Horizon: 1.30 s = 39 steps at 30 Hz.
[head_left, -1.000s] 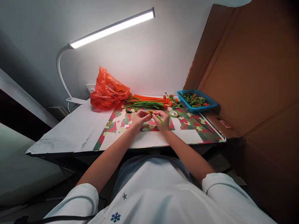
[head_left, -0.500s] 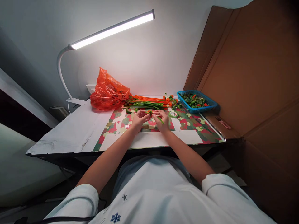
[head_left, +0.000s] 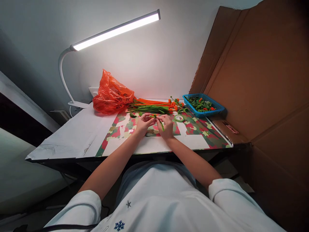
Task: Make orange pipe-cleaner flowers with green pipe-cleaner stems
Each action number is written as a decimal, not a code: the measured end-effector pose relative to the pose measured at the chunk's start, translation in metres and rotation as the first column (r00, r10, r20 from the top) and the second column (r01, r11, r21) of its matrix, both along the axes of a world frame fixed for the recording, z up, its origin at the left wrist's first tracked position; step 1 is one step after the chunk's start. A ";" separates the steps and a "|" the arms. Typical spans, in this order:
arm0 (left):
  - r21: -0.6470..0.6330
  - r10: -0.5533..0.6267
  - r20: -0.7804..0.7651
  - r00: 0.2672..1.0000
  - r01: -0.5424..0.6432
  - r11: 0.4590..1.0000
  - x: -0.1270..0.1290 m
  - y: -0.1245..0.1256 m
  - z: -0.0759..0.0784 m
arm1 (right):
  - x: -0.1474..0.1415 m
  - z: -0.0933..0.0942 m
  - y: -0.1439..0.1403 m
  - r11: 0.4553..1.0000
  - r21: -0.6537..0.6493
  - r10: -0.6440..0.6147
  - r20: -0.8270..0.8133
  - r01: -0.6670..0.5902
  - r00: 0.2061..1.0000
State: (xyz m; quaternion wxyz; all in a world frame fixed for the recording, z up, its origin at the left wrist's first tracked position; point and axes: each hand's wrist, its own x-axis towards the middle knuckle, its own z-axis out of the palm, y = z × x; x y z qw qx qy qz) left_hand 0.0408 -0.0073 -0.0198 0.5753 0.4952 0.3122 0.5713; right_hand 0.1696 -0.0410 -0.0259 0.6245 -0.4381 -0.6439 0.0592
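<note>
My left hand (head_left: 143,124) is closed, pinching a small flower piece (head_left: 154,116) with orange and green parts, above the middle of the table. Fingertips of my right hand (head_left: 166,128) meet it from the other side, pinching a green strip (head_left: 162,125) that hangs down across the fingers. Whether that strip is a stem or tape I cannot tell. Fingers partly hide the spot where both hands meet. Right of my right hand lies a roll of green tape (head_left: 179,118). Behind the hands are a bundle of green stems (head_left: 152,109) and several orange flowers (head_left: 175,104).
An orange plastic bag (head_left: 112,98) stands at the back left under a lit lamp (head_left: 116,30). At the back right a blue basket (head_left: 205,113) holds greenery and orange bits. A cardboard sheet (head_left: 265,64) walls the right side, with a cutter (head_left: 230,127) near it.
My right hand has turned slightly inward, and the green strip's free end now points more steeply down and has shifted left. My left hand stays almost where it was.
</note>
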 end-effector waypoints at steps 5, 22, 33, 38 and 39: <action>0.016 0.042 0.000 0.999 -0.042 0.999 -0.001 0.000 0.000 | -0.001 -0.001 -0.001 0.999 0.030 0.023 0.166 -0.029 0.986; 0.051 0.032 -0.060 0.998 -0.029 0.998 -0.003 0.001 -0.002 | 0.010 0.004 -0.003 0.988 0.078 -0.149 0.272 0.132 0.951; 0.003 -0.081 -0.068 0.994 0.081 0.997 -0.004 -0.006 0.004 | 0.013 0.007 -0.003 0.997 0.056 -0.060 0.168 0.051 0.984; -0.058 -0.146 -0.020 0.989 0.144 0.988 -0.005 -0.003 0.001 | 0.016 0.009 -0.002 0.989 0.040 0.138 0.090 -0.142 0.986; -0.072 -0.159 -0.009 0.987 0.158 0.985 -0.005 -0.003 0.000 | 0.017 0.010 -0.002 0.983 0.030 0.178 0.074 -0.180 0.981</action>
